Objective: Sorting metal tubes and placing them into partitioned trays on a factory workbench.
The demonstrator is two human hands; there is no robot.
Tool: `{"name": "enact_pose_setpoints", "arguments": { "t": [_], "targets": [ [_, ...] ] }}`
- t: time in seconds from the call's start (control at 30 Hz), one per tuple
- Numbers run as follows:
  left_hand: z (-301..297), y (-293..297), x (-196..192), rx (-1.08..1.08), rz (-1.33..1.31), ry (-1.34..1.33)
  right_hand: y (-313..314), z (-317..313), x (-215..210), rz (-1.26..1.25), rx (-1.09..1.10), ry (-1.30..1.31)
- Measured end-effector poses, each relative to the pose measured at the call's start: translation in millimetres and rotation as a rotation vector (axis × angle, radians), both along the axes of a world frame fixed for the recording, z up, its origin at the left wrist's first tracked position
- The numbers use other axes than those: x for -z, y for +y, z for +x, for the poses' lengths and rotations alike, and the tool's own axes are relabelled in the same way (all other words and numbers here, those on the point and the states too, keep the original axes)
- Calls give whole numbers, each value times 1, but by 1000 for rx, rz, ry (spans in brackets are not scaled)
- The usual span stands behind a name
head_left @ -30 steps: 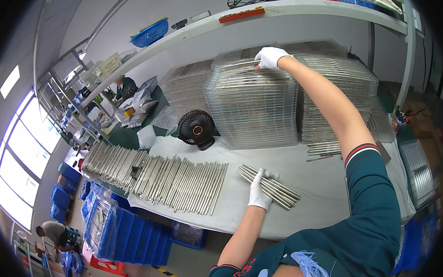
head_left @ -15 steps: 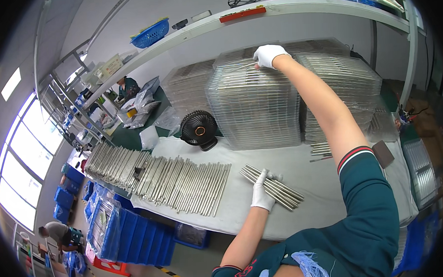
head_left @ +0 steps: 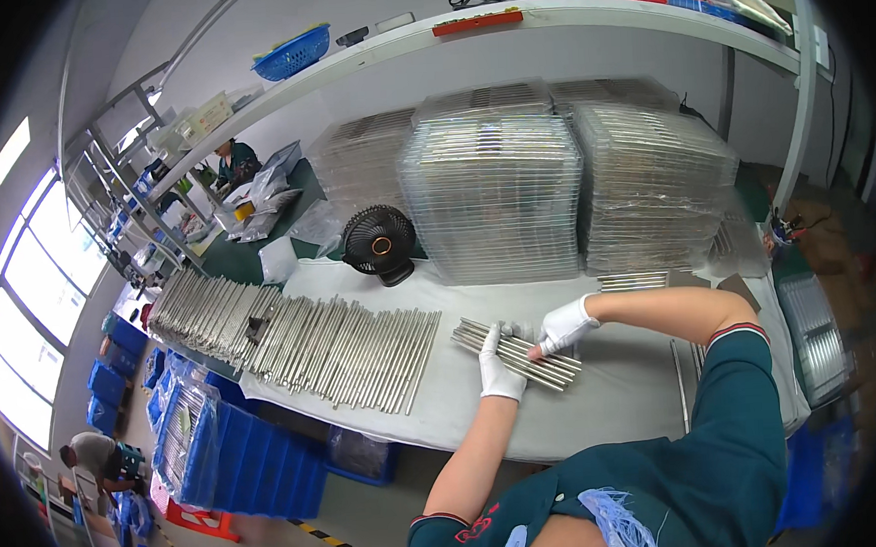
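My left hand [head_left: 500,366], in a white glove, is wrapped round a small bundle of shiny metal rods [head_left: 559,371] above the white-covered table. My gloved right hand [head_left: 567,324] is closed at the upper side of this bundle, its bare thumb tip against the rods. To the left, a long row of loose metal rods [head_left: 363,355] lies side by side on the cloth. Beyond my hands stands a tall stack of clear plastic trays [head_left: 494,206] filled with rods. My fingers partly cover the bundle.
A black fan [head_left: 379,245] stands left of the stack. Another tray stack [head_left: 656,183] rises at the right. Above the table runs a shelf [head_left: 583,10]. A few rods [head_left: 681,385] lie near my right elbow. Blue crates [head_left: 270,461] stand below the table's left side.
My right hand has come down from the top of the middle tray stack to the bundle in my left hand. The left hand keeps its hold.
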State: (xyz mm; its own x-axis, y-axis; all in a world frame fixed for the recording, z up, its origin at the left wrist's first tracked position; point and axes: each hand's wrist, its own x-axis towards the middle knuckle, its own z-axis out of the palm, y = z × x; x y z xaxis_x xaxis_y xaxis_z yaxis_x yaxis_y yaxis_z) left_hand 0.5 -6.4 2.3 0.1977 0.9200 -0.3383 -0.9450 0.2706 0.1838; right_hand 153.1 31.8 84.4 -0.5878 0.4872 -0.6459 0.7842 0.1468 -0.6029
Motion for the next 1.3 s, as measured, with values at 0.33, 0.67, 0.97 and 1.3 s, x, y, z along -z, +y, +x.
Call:
{"name": "enact_pose_setpoints", "arguments": {
  "t": [0.33,0.67,0.97,1.3],
  "targets": [
    [7,-5,-22,-39,69,-21,-1,9,-3,424,13,-36],
    [7,-4,-13,31,-8,130,36,11,-147,689,132,159],
    [8,2,-11,97,-36,47,184,35,-201,1296,344,-40],
    [5,2,-8,94,-46,-27,217,33,-188,1285,349,-209]
  ]
}}
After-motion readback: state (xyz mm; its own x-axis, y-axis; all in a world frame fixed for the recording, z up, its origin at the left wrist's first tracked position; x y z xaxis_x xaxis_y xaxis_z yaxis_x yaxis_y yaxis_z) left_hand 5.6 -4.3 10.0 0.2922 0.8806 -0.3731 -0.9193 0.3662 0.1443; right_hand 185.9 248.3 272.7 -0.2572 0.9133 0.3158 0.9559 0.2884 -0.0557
